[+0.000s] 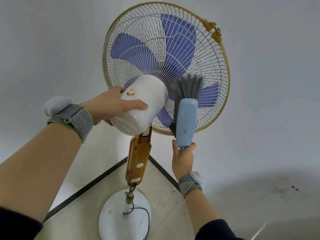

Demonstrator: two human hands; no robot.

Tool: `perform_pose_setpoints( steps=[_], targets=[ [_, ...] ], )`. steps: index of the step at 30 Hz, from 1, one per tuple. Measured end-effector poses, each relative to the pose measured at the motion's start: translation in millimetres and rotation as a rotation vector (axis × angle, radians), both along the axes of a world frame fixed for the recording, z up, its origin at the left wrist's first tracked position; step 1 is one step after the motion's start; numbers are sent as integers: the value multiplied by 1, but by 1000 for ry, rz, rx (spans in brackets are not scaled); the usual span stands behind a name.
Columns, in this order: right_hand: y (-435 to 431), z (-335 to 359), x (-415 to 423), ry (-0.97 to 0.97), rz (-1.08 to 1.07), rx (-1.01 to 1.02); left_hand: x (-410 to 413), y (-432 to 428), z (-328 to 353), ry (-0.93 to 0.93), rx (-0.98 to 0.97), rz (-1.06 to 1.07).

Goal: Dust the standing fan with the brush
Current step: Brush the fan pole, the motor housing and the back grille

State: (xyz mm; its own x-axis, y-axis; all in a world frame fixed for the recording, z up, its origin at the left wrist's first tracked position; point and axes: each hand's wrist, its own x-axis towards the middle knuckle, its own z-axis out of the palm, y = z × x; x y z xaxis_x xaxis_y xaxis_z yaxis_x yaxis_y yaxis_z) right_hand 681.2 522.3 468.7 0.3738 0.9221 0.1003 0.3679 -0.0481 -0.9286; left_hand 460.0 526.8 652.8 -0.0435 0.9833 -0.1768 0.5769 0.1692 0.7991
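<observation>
1. Fan [155, 54] fills the centre and upper centre of the frame, seen from behind, with its round grille [207, 66] tilted toward the upper right.
2. Purple blades [178, 42] show through the white wires, and a yellowish rim runs round the grille.
3. My left hand [110, 104] comes in from the left and holds the white housing [149, 94] at the back of the fan. The thumb lies across its top and the fingers wrap its far side.
4. My right hand [183, 158], lower right of centre, is closed round the handle [182, 147] of the brush [187, 122].
5. The brush stands nearly upright just right of the housing, pale blue back toward me.
6. Its grey bristles [188, 87] fan out over the lower right wires of the grille. I cannot tell how firmly they press.
7. Below the housing an amber control box [138, 158] hangs down the middle to a white round base [121, 213] at the bottom centre.
8. A black cord [147, 219] loops over the base.
9. The base sits on a pale floor [86, 196] in a corner of grey wall [52, 49].
10. I wear a grey wristband [74, 118] on each wrist.
</observation>
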Motion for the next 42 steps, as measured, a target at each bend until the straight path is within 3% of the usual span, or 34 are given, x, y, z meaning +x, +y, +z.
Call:
perform_pose_setpoints(
  steps=[9,13,21,39,42],
  targets=[
    [-13,-15,23,174,-185,-56,1,8,0,27,0,10],
    [-28,-11,21,241,-253,17,-1,6,-3,18,-22,9],
    [-21,23,-32,221,137,37,6,4,-2,1,-21,12],
    [-29,-23,24,346,-250,-9,2,3,-3,31,-22,-25],
    [-37,-25,23,329,-216,26,3,4,-3,14,-29,-23]
  ],
)
